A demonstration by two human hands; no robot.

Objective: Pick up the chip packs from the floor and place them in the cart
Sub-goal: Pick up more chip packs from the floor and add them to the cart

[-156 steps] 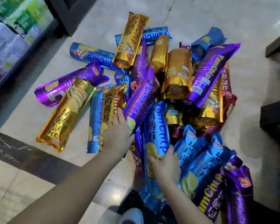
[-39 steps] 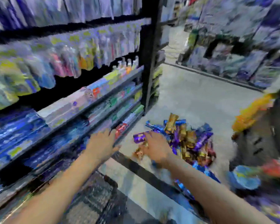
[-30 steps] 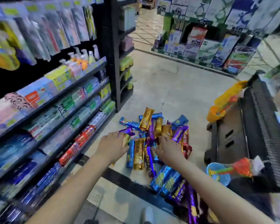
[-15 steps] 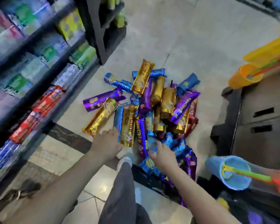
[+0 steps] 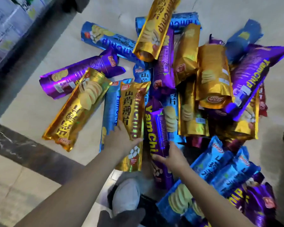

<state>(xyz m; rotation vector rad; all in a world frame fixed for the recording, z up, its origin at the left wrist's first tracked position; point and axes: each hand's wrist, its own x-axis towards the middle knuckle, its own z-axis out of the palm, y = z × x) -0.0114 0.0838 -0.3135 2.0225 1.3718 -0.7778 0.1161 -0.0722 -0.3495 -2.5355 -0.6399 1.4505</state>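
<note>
A pile of long foil chip packs [image 5: 187, 79] in gold, blue and purple lies on the pale floor. My left hand [image 5: 120, 141] rests on the near end of a gold chip pack [image 5: 131, 108], thumb laid across its front and fingers along its left edge. My right hand [image 5: 172, 158] wraps around a purple YamChip pack [image 5: 157, 133] just to the right, thumb on one side and fingers on the other. Both packs still lie in the pile. The cart is out of view.
My white shoe [image 5: 126, 194] stands just below the two packs. A dark marble floor strip [image 5: 23, 149] crosses the lower left. A store shelf [image 5: 7, 22] runs along the upper left. More blue and purple packs [image 5: 220, 177] lie by my right arm.
The view has swung down from the aisle and shelves to close over the pile. Both hands have dropped onto packs at its near edge, left on gold, right on purple.
</note>
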